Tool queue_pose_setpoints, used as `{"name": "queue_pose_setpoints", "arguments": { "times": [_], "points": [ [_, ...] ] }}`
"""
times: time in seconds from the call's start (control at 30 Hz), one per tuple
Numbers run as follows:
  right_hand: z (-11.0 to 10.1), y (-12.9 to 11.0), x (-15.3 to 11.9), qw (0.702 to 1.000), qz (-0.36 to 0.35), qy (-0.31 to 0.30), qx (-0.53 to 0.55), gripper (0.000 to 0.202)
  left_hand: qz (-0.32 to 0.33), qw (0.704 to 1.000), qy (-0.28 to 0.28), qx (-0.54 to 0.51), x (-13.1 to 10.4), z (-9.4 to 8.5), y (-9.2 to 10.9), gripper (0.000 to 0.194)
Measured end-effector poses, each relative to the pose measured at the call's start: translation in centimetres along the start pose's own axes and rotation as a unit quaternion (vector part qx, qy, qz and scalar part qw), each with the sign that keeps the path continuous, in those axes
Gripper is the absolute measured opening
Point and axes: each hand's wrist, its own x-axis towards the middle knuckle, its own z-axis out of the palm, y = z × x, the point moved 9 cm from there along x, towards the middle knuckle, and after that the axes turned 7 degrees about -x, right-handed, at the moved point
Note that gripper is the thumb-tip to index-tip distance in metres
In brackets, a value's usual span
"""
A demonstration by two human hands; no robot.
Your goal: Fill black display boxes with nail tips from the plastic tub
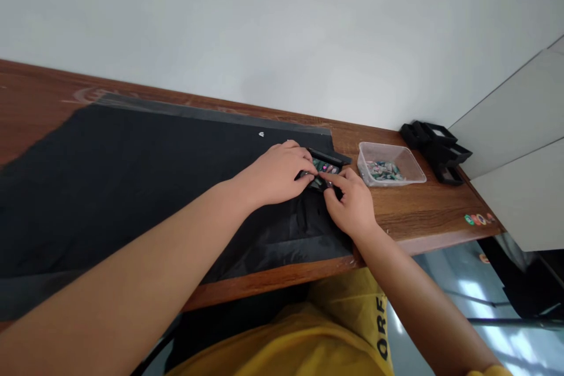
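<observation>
A small black box (pixel 335 157) lies on the black cloth near its right end, with small green and pink pieces (pixel 328 168) inside. My left hand (pixel 282 173) rests over the box's left side, its fingers curled and the thumb tip at the contents. From the right, my right hand (pixel 350 200) reaches in, index finger and thumb at the box's near edge. The fingertips of both hands almost meet over the box. Whatever small thing lies between them is too small to make out.
Right of the hands, a clear plastic tub (pixel 392 163) holds many small wrapped pieces. Black boxes (pixel 440 147) are piled by the wall at the far right. A small white scrap (pixel 261 134) lies on the black cloth (pixel 154 182). Round stickers (pixel 478 220) mark the table's right edge.
</observation>
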Motion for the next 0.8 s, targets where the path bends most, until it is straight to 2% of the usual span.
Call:
{"name": "queue_pose_setpoints", "arguments": {
  "times": [0.23, 0.37, 0.53, 0.8],
  "points": [
    [0.0, 0.3, 0.0, 0.999, 0.000, -0.007, 0.050, 0.043, 0.011, 1.000, 0.010, -0.020, -0.1, -0.4, 0.5, 0.029],
    [-0.1, 0.6, 0.0, 0.995, 0.000, -0.002, 0.102, 0.040, 0.026, 0.999, 0.018, -0.027, -0.2, -0.7, 0.9, 0.035],
    [-0.4, 1.0, -0.1, 0.983, -0.017, 0.028, 0.180, 0.037, 0.046, 0.997, 0.038, -0.043, -0.3, -1.2, 1.5, 0.037],
    [-1.4, 0.7, -0.5, 0.969, -0.067, 0.073, 0.227, 0.037, 0.078, 0.991, 0.061, -0.087, -0.4, -1.8, 1.5, 0.034]
  ]
}}
